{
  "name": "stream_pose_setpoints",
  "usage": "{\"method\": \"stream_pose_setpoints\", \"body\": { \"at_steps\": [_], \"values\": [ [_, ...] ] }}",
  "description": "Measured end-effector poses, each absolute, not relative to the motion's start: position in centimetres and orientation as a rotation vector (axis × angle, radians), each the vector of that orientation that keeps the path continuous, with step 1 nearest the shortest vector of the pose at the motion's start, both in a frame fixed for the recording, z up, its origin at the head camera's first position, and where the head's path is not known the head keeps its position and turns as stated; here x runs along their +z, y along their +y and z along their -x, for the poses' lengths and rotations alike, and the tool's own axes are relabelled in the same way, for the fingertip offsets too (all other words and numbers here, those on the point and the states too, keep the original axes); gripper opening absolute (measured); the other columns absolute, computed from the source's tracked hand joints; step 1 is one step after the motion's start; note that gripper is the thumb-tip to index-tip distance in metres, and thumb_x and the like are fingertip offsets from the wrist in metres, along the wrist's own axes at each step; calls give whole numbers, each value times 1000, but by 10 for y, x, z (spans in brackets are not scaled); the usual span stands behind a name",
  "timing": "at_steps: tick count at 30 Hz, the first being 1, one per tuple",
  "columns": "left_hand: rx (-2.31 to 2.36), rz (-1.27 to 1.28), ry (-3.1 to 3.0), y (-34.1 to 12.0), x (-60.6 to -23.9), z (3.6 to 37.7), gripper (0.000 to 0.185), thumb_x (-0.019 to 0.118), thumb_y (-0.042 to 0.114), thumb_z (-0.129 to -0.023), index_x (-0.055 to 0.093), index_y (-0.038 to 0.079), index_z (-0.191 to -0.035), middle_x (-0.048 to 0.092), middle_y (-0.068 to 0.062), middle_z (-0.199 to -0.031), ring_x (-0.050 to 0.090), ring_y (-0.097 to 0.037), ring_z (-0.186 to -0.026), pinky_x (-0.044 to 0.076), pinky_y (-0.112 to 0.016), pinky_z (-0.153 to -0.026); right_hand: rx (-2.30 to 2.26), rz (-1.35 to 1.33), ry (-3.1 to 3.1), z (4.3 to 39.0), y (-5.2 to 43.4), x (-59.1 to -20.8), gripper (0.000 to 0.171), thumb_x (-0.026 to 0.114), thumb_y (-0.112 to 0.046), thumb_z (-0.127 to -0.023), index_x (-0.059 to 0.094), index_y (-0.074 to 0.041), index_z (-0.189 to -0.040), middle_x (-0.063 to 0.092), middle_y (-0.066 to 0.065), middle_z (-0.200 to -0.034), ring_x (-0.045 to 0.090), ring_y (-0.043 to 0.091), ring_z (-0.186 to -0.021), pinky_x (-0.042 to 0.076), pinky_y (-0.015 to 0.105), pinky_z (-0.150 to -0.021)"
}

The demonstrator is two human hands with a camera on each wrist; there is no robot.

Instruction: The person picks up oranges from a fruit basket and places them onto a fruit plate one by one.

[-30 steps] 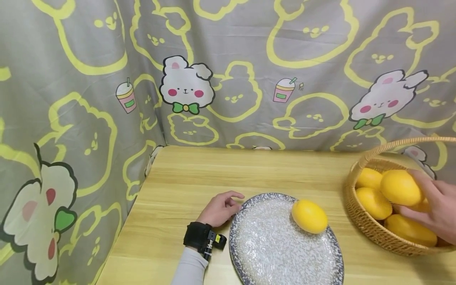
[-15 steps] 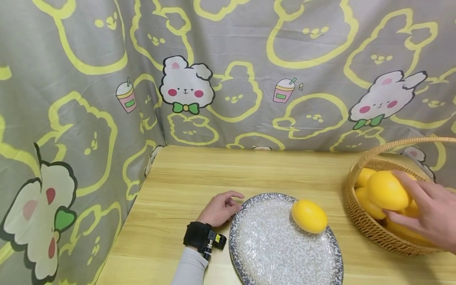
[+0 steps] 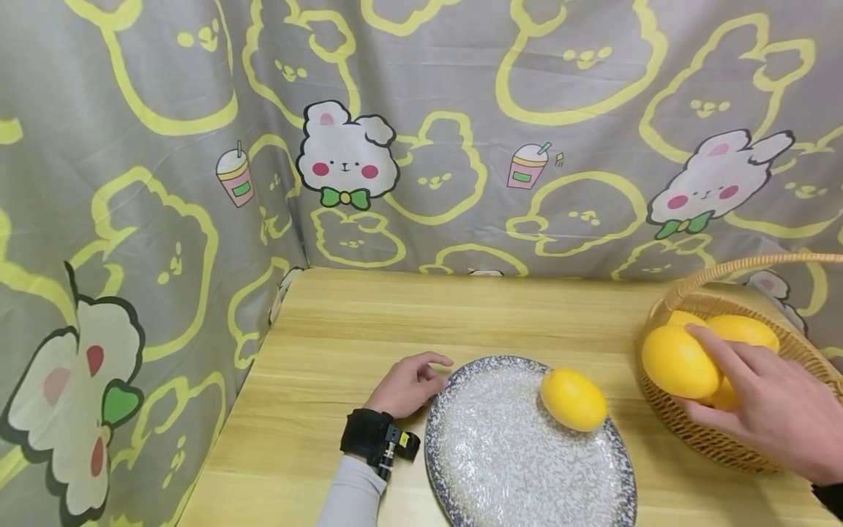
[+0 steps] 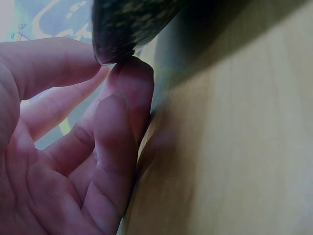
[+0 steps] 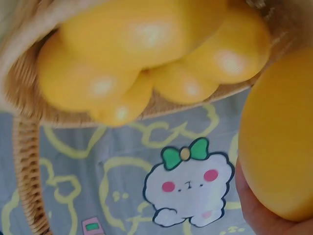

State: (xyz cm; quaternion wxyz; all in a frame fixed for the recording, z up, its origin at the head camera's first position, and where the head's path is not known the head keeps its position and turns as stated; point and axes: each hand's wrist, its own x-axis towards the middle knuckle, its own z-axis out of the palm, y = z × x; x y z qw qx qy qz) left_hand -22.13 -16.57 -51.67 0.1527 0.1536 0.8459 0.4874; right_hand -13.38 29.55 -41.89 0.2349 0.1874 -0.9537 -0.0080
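Note:
My right hand (image 3: 770, 402) holds a lemon (image 3: 680, 361) between thumb and fingers, over the left rim of the wicker basket (image 3: 685, 432). In the right wrist view the held lemon (image 5: 281, 142) fills the right side. Several other lemons (image 3: 744, 331) lie in the basket, partly hidden by the hand. Another lemon (image 3: 573, 400) rests on the speckled oval plate (image 3: 514, 454), near its right rim. My left hand (image 3: 406, 386) lies on the table with loosely bent fingers, fingertips touching the plate's left rim (image 4: 115, 44).
The basket's arched handle (image 3: 744, 267) rises above its opening. Wooden table (image 3: 369, 315) surface lies behind and left of the plate. A grey patterned curtain (image 3: 448, 88) hangs at the back and left. A black strap (image 3: 365, 433) wraps the left wrist.
My right hand has moved left with the lemon, from above the basket's middle to its left rim. My left hand and the plate have stayed in place.

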Motion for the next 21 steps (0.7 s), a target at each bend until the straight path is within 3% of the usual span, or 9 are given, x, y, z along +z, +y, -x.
{"method": "stream_pose_setpoints", "body": {
  "at_steps": [4, 8, 11, 15, 21],
  "values": [
    [1401, -441, 2418, -165, -517, 221, 31, 67, 21, -99, 69, 19, -130, 74, -2, -100, 61, -11, -79, 48, -27, -70, -41, -491, -2663, 133, 285, -420, 115, 90, -65, -62, 44, -17, -156, 66, 14, -95, 46, 16, -68, 30, 25, -52],
    [1404, -434, 2414, -165, -517, 221, 31, 67, 21, -99, 69, 19, -130, 74, -2, -100, 61, -11, -79, 48, -27, -70, -49, -507, -2696, 134, 270, -420, 111, 94, -52, -59, 46, -18, -154, 66, 10, -97, 44, 12, -69, 30, 25, -57],
    [1407, -436, 2412, -165, -517, 222, 31, 67, 21, -99, 69, 19, -130, 74, -2, -100, 61, -11, -79, 48, -27, -71, -49, -540, -2700, 134, 259, -420, 110, 95, -50, -60, 47, -18, -153, 67, 8, -100, 44, 11, -71, 33, 27, -60],
    [1403, -438, 2417, -165, -517, 222, 31, 67, 21, -100, 69, 19, -131, 74, -2, -101, 61, -11, -80, 49, -27, -71, -59, -559, -2714, 134, 248, -420, 108, 93, -53, -63, 47, -17, -154, 69, 11, -107, 53, 17, -78, 42, 38, -66],
    [1393, -444, 2423, -165, -516, 222, 31, 66, 22, -100, 69, 21, -131, 75, -1, -101, 62, -11, -81, 49, -27, -72, -55, -539, -2731, 137, 245, -418, 108, 93, -51, -64, 46, -16, -154, 69, 13, -109, 56, 20, -80, 45, 44, -68]
  ]
}}
